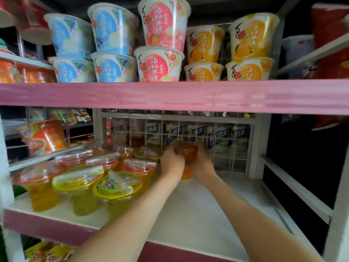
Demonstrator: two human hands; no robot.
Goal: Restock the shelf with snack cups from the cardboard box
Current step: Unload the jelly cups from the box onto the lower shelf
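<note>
Placing step: left hand [171, 164] and right hand [203, 164] curl fingers [175, 151] round an orange jelly cup [188, 154] deep on the shelf [217, 208]; next it likely needs seating upright beside the stocked cups [117, 186].

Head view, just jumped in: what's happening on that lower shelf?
A person grips one orange snack cup between left hand and right hand, deep on the lower shelf by the wire grid. It is just right of a cluster of yellow- and red-lidded cups. The cardboard box is not in view.
</note>
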